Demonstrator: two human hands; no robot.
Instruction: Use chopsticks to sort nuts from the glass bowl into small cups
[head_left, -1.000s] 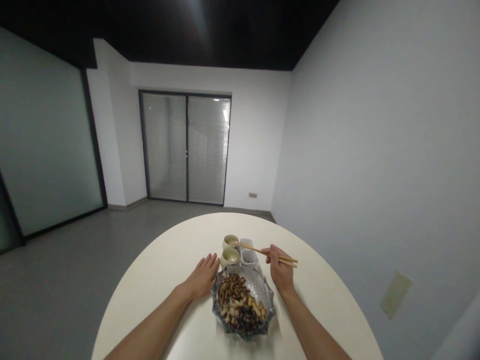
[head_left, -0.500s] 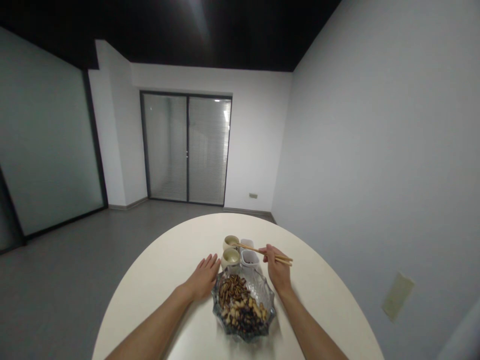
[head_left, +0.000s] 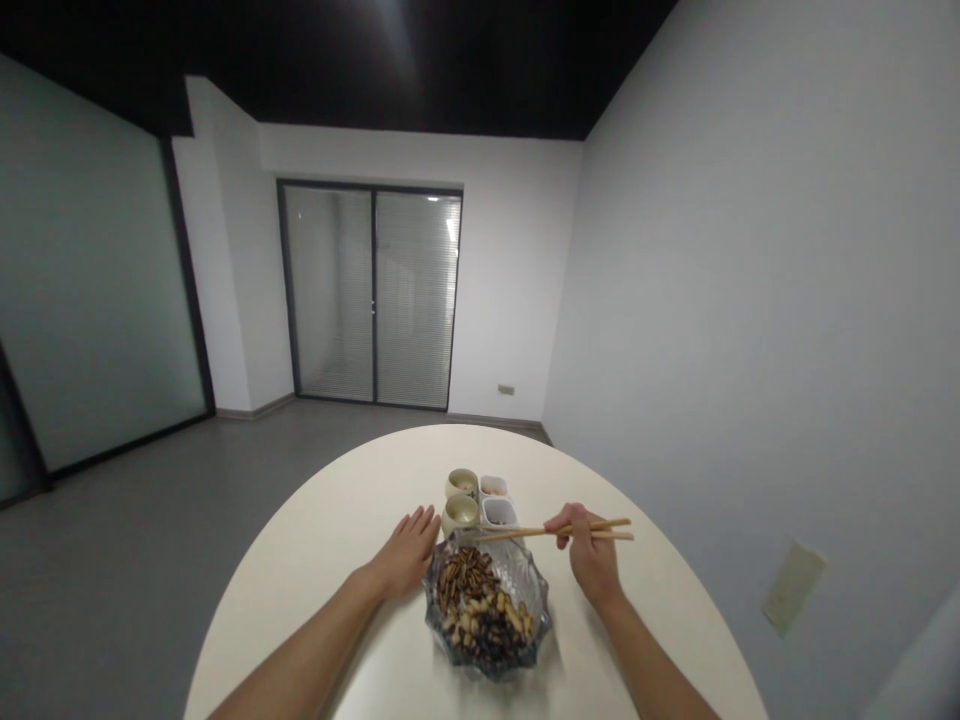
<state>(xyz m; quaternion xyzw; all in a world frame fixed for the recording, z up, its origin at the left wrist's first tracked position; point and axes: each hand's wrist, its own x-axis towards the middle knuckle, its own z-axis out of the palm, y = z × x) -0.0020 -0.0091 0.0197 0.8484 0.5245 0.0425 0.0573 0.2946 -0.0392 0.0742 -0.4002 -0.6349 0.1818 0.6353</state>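
Note:
My right hand (head_left: 589, 550) grips a pair of wooden chopsticks (head_left: 555, 531), whose tips reach left over the far rim of a glass bowl (head_left: 521, 568). Nothing can be made out between the tips. In the bowl lie dark striped seeds (head_left: 466, 577), pale peanuts (head_left: 480, 617) and a dark heap of small pieces (head_left: 495, 640). My left hand (head_left: 409, 550) rests flat on the table, fingers stretched, just left of the bowl. Beyond the bowl stand a near cream cup (head_left: 459, 515), a far cream cup (head_left: 463, 482), a near white dish (head_left: 499, 513) and a far white dish (head_left: 493, 487).
The round cream table (head_left: 300, 590) carries everything. A white wall (head_left: 712, 330) runs along the right side. Glass doors with blinds (head_left: 375, 300) stand across the grey floor (head_left: 262, 460), and a frosted glass panel (head_left: 90, 280) is at the left.
My right hand has moved right and slightly nearer. The chopstick tips came from over the far cream cup back to the glass bowl's far rim. My left hand has stayed put.

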